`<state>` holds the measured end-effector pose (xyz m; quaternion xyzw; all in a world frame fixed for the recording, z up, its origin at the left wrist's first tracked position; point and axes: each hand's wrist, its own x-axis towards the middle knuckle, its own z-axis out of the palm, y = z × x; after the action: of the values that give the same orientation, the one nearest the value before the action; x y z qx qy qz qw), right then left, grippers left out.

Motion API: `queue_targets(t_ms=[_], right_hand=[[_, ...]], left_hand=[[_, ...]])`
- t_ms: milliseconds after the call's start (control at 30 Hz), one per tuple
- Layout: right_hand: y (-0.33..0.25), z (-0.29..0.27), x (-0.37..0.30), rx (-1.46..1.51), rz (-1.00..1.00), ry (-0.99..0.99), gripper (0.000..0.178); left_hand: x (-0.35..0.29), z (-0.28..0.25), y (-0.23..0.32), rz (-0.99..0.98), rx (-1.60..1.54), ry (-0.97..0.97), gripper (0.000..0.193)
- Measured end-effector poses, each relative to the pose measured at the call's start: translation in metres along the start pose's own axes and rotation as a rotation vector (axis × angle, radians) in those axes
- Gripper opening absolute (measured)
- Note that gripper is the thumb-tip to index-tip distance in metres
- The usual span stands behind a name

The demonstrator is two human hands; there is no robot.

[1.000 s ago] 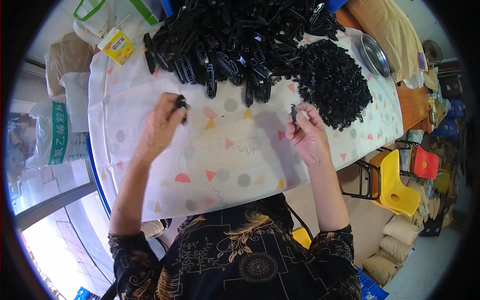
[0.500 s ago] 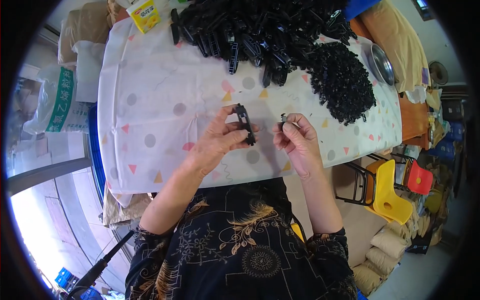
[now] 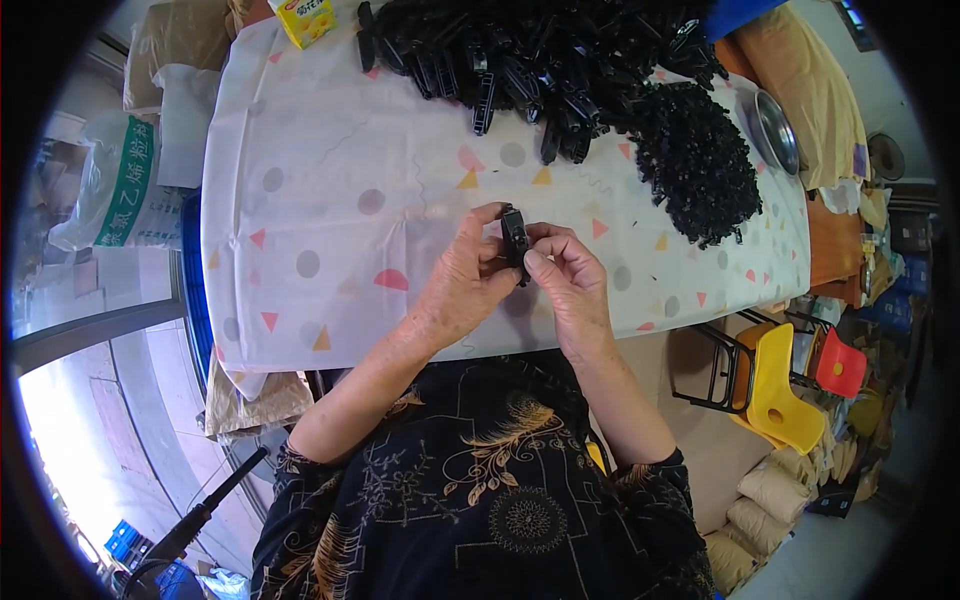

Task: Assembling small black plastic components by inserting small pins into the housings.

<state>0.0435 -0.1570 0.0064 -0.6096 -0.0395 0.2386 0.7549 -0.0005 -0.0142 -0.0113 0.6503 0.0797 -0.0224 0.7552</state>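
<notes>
Between the thumb and fingers of my left hand (image 3: pixel 452 292) is a long, narrow black plastic part (image 3: pixel 514 232), held upright on edge above the table. My right hand (image 3: pixel 574 295) is closed, its thumb and fingertips pressed to the right side of that part near its lower half. The small black piece it pinched a moment ago is hidden by the fingers. Farther off lies a big heap of similar long black parts (image 3: pixel 485 95). To its right spreads a pile of small black pieces (image 3: pixel 700 170).
A white patterned cloth (image 3: pixel 300 200) covers the table. At the back left stands a yellow box (image 3: pixel 304 20); at the right edge, a round metal dish (image 3: pixel 772 130). Yellow (image 3: pixel 785 385) and red (image 3: pixel 838 362) chairs are at the right. A blue container (image 3: pixel 735 12) sits behind the heap.
My right hand has moved left with the small piece and now meets the long part. My left hand has shifted a little right and turned the part. The view has moved slightly.
</notes>
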Motion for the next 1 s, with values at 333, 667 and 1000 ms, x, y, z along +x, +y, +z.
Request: queue_targets(t_ms=[333, 667, 1000], right_hand=[[0.002, 0.002, 0.006, 0.030, 0.006, 0.027, 0.004], [0.004, -0.010, 0.023, 0.075, 0.087, -0.099, 0.032], [-0.003, -0.017, 0.036, 0.156, 0.044, -0.118, 0.032]], left_hand=[[0.003, 0.001, -0.005, 0.007, 0.065, -0.004, 0.064], [0.010, 0.010, -0.003, -0.084, 0.028, 0.004, 0.065], [0.034, 0.013, -0.002, -0.020, 0.033, -0.053, 0.058]])
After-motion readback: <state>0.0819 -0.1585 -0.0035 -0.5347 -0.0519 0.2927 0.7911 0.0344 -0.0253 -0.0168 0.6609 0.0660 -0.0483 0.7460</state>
